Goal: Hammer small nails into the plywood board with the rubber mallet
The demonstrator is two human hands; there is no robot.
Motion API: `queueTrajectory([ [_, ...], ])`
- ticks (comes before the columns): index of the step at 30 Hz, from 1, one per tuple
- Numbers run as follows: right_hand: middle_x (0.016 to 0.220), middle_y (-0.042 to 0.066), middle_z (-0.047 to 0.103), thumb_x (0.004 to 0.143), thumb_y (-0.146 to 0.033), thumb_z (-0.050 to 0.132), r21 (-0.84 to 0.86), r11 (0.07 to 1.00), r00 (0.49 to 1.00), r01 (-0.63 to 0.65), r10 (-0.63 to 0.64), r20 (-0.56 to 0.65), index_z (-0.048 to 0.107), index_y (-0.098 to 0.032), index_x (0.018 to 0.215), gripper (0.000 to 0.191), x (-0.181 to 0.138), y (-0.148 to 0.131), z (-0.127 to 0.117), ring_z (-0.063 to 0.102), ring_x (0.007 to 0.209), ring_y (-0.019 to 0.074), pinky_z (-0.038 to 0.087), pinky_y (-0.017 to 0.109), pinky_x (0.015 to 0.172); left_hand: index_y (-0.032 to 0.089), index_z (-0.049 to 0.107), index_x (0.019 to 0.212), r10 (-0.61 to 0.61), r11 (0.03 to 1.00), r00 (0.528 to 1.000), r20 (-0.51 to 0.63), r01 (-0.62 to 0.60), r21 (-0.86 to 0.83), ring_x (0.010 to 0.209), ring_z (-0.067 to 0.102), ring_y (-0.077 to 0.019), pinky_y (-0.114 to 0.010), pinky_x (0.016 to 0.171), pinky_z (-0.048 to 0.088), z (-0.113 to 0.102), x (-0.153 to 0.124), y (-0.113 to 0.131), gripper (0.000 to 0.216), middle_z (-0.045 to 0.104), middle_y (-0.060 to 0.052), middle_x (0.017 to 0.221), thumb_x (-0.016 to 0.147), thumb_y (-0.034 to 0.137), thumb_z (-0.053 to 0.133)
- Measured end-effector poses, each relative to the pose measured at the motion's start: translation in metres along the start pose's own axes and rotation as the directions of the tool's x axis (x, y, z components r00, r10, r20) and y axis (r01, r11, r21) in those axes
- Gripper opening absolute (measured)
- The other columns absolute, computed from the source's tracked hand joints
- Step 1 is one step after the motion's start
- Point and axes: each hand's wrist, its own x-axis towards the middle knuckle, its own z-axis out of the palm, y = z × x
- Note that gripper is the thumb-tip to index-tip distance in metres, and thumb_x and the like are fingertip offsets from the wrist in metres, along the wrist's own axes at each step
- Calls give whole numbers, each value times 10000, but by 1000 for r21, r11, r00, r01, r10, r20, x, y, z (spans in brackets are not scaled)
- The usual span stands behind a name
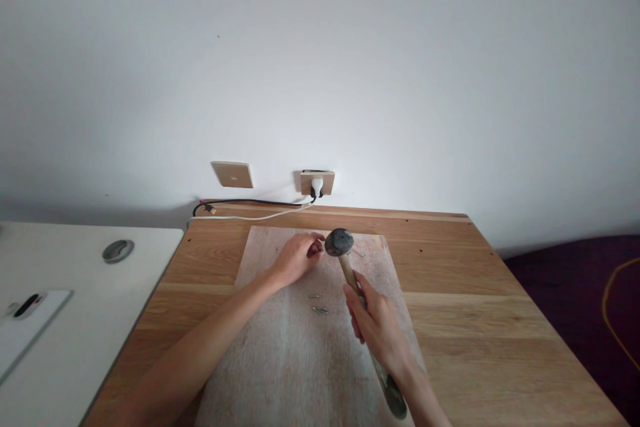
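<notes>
My right hand [373,313] is wrapped around the wooden handle of a mallet [339,241], whose dark round head is raised over the far part of a pale board [270,360]. Close to the left of that head is my left hand [300,255], its fingers curled and pinched near the board's far end. Whatever sits between those fingertips is too small and hidden to make out. Several loose nails [320,310] lie on the board between my two arms. Another nail [359,254] shows just right of the mallet's head.
The board rests on a wooden table [475,320] against a white wall. Cables [250,201] run along its back edge to a wall socket [325,181]. A white desk [145,247] adjoins on the left; dark purple fabric [560,287] is on the right.
</notes>
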Motion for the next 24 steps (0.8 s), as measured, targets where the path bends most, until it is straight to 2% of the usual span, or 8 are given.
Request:
queueTrajectory([
  [6,470,-98,509,1011,-595,409,-28,1000,1000,2,-1,29,569,-143,1294,557,0,3,5,521,375,146,383,235,401,194,705,1106,-48,998,999,16,47,33,850,706,-197,-302,839,532,-2,2,2,383,755,-20,908,777,-1,681],
  [9,480,-93,515,1006,-588,400,-63,998,999,-2,5,42,577,-142,1299,563,1,6,7,539,383,153,393,242,410,193,659,1163,-19,999,1000,16,19,29,936,708,-204,-306,861,547,-12,-2,8,419,743,-43,1016,790,2,670],
  [12,478,-91,519,1011,-572,392,-79,997,999,-5,8,37,572,-144,1322,559,1,9,8,551,392,157,389,245,423,187,634,1103,56,993,998,-3,-56,105,1000,692,-216,-323,884,552,-30,-17,19,273,713,-69,1083,856,84,688],
  [14,467,-95,512,1011,-562,392,-83,996,999,-6,9,39,568,-140,1323,553,1,10,9,551,393,159,391,246,430,192,635,1030,121,969,990,69,-133,207,964,686,-211,-320,862,548,-42,-31,29,155,700,-55,1029,899,130,690],
  [16,459,-98,501,1011,-557,392,-84,996,999,-8,12,48,569,-139,1302,539,1,10,9,543,387,157,387,244,426,192,639,976,214,908,949,230,-281,312,914,682,-200,-310,837,538,-49,-46,40,96,698,-39,969,921,131,690],
  [19,459,-101,499,1013,-567,394,-71,997,998,-7,11,56,566,-149,1277,524,1,9,10,526,377,150,378,238,412,177,645,938,334,724,823,460,-536,433,885,677,-206,-321,821,521,-48,-60,54,95,705,-39,909,931,89,679],
  [21,468,-98,506,1010,-592,403,-57,998,998,-8,11,57,573,-155,1262,532,0,9,10,520,371,146,374,235,400,167,656,931,366,607,768,525,-625,491,863,670,-217,-335,793,508,-41,-65,61,83,700,-42,856,938,88,679],
  [24,479,-92,515,998,-630,420,-38,999,999,-11,12,43,588,-154,1255,567,-2,9,9,519,370,144,368,232,386,159,677,909,400,522,740,541,-669,530,809,655,-215,-342,747,488,-31,-67,68,62,683,-34,790,943,112,699],
])
